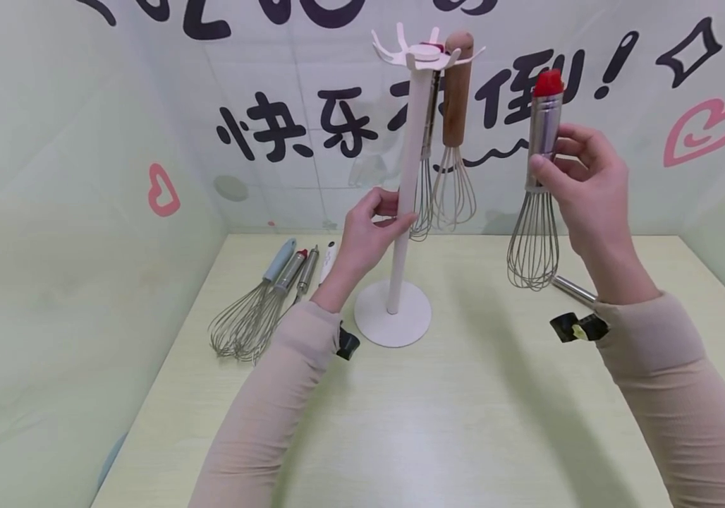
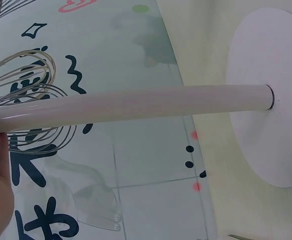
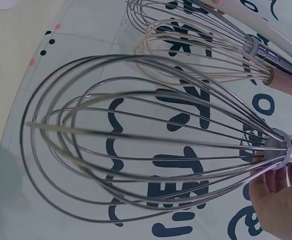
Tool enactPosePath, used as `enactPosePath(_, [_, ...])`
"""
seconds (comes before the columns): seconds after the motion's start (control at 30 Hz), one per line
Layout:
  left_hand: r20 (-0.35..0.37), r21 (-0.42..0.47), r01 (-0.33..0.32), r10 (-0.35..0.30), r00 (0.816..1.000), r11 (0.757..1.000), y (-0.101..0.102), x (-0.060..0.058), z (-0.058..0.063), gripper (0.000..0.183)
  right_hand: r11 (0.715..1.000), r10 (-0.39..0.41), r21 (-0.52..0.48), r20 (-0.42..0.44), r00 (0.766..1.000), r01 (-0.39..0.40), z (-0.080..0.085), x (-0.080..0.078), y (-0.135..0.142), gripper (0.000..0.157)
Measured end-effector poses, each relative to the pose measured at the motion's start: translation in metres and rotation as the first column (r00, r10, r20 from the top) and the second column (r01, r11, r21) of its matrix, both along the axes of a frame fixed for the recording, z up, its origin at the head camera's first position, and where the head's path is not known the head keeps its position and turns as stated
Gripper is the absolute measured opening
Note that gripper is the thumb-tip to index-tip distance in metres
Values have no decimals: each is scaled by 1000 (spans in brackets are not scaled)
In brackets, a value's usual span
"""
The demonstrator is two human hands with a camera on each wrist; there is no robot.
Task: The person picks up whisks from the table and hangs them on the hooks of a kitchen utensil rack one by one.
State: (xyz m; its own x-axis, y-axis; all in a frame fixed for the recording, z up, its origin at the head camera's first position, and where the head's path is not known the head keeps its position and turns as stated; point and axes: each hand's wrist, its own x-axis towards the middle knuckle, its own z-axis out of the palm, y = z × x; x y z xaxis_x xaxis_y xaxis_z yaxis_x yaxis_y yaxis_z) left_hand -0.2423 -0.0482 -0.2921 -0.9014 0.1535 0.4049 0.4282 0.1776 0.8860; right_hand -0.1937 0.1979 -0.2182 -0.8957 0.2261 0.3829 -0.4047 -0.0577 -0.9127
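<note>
My left hand (image 1: 372,229) grips the white post (image 1: 408,155) of an upright rack with several hooks around its top. In my right hand (image 1: 591,183) a steel whisk (image 1: 532,240) with a red-tipped handle hangs wires down, pinched by the handle to the right of the rack. A wooden-handled whisk (image 1: 456,106) and a steel whisk with a red top (image 1: 424,169) hang from the rack's hooks, the steel one partly hidden by the post. The right wrist view shows the held whisk's wire loops (image 3: 151,145) up close, with both hanging whisks behind.
Left of the round white base (image 1: 394,328) lie a blue-handled whisk (image 1: 280,261), a red-tipped whisk (image 1: 289,271) and other slim-handled utensils. A metal handle (image 1: 573,291) lies on the table behind my right wrist. A printed cloth (image 1: 273,197) hangs along the back.
</note>
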Motion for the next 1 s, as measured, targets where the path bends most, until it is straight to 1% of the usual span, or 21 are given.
enactPosePath(0.37, [-13,4,5,-5,1000,1000,0,2,0,30,1000,20,-8,-79,997,-21,12,1,-11,33])
enactPosePath(0.6, [-18,3,8,-8,1000,1000,0,0,-2,30,1000,31,1,-93,995,-31,19,3,-16,33])
enactPosePath(0.83, [-26,2,10,-10,1000,1000,0,2,-1,30,997,65,37,-111,992,-61,25,5,-22,35])
enactPosePath(1.0, [-21,0,7,-7,1000,1000,0,1,-3,31,996,85,36,-120,989,-81,28,6,-28,35])
